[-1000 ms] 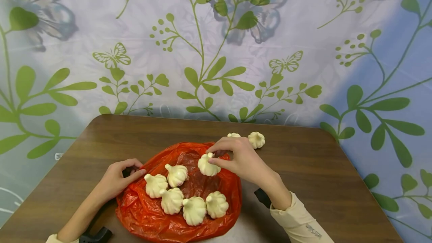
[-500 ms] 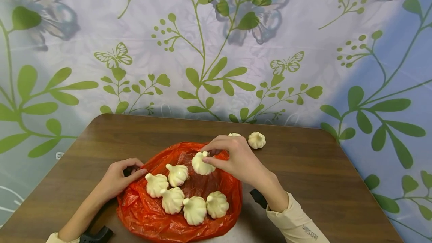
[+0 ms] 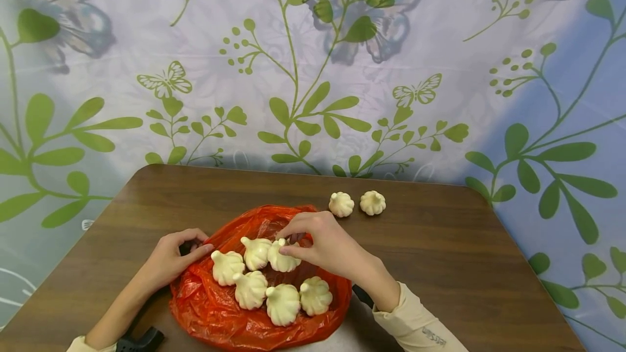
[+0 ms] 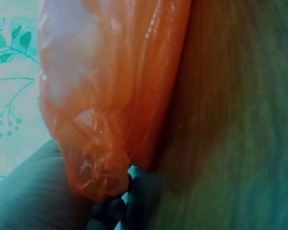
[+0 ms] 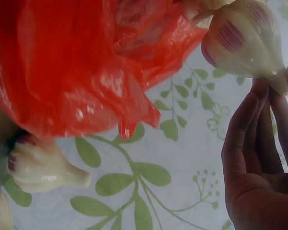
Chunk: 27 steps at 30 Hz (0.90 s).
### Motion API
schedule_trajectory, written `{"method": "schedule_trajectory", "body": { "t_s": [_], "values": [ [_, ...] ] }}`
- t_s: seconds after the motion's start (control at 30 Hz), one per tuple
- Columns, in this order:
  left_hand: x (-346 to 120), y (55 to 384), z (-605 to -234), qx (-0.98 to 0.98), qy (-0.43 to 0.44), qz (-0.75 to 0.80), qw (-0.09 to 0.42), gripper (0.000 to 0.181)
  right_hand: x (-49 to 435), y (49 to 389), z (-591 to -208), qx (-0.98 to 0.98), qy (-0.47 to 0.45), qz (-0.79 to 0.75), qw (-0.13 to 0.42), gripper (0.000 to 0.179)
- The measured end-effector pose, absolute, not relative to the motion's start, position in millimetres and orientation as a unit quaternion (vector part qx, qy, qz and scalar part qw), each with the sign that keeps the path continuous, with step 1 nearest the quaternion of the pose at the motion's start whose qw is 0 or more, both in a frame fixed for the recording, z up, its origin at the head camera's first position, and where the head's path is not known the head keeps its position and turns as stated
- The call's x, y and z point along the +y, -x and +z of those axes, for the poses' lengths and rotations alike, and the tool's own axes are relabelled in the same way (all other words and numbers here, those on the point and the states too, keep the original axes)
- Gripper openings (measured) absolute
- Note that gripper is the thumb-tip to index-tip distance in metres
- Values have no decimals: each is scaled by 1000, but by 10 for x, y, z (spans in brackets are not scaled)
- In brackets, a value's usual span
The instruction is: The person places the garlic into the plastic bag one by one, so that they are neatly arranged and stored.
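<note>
A red plastic bag (image 3: pixel 205 322) lies opened out on the table, with several garlic bulbs (image 3: pixel 250 290) in it. My left hand (image 3: pixel 168 259) pinches the bag's left rim between thumb and fingers; the left wrist view shows the crumpled plastic (image 4: pixel 98 172) in that grip. Over the bag's inside, my right hand (image 3: pixel 335 246) holds another garlic bulb (image 3: pixel 282 258) by its stem with the fingertips. In the right wrist view this bulb (image 5: pixel 247 40) has purple streaks. It appears close beside the bulb at its left; whether it touches the bag's bottom cannot be told.
Two more garlic bulbs, one nearer the bag (image 3: pixel 341 205) and one to its right (image 3: pixel 373 203), sit on the brown wooden table (image 3: pixel 440 254) behind the bag. A leaf-patterned cloth (image 3: pixel 313 69) hangs behind the table's far edge. Black wrist gear (image 3: pixel 141 340) sits under the left forearm.
My right hand has carried its garlic bulb left and down, closer to the other bulbs in the bag. The farther loose bulbs are now both uncovered. My left hand stays on the rim.
</note>
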<state>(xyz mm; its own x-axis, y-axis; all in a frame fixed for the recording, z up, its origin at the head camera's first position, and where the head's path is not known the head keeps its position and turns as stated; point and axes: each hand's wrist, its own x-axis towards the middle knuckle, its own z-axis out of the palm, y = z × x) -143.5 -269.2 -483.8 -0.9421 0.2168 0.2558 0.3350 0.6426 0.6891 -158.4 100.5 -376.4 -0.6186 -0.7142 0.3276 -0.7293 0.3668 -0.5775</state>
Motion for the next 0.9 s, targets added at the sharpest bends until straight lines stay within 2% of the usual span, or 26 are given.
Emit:
{"method": "schedule_trajectory", "body": {
  "t_s": [0.2,0.9],
  "values": [
    [-2692,1444,-4851,-902,156,-396,77,11,960,1567,-3826,-828,-445,341,-12,17],
    [-2690,1432,-4851,-902,152,-398,74,11,928,1598,-3969,-834,-458,307,-33,21]
  ]
}}
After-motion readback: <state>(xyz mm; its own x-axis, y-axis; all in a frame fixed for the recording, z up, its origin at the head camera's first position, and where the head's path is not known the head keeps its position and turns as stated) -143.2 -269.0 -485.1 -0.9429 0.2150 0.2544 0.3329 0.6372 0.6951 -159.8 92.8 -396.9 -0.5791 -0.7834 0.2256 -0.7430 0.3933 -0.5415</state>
